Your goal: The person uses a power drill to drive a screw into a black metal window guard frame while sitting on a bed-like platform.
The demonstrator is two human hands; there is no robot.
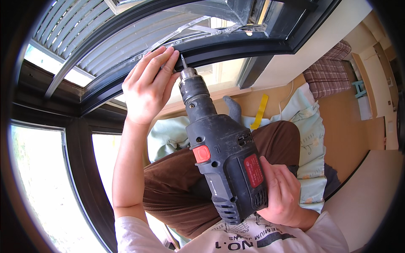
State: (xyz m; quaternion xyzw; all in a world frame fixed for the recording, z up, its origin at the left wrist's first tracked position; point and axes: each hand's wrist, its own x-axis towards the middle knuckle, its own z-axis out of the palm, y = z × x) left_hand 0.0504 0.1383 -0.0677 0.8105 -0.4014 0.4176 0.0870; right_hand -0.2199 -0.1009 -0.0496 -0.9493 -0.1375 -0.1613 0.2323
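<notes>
A black power drill (223, 156) with a red button lies diagonally across the middle of the view. My right hand (282, 192) is wrapped round its rear part, low on the right. From the metal chuck (188, 73) a thin drill bit (184, 61) points up at the black window frame (236, 50). My left hand (149, 80) is at the frame's lower edge, just left of the bit, with fingers pressed together. Its thumb side is close to the chuck, and whatever the fingertips pinch is hidden. A metal stay arm (181, 31) runs along the frame above them.
Grey louvres (69, 27) show behind the window. My crossed legs in brown trousers (177, 185) are beneath the drill, on a pale patterned cloth (310, 139). A yellow strip (260, 111) lies beyond my knee. Plaid fabric (329, 74) is at the far right.
</notes>
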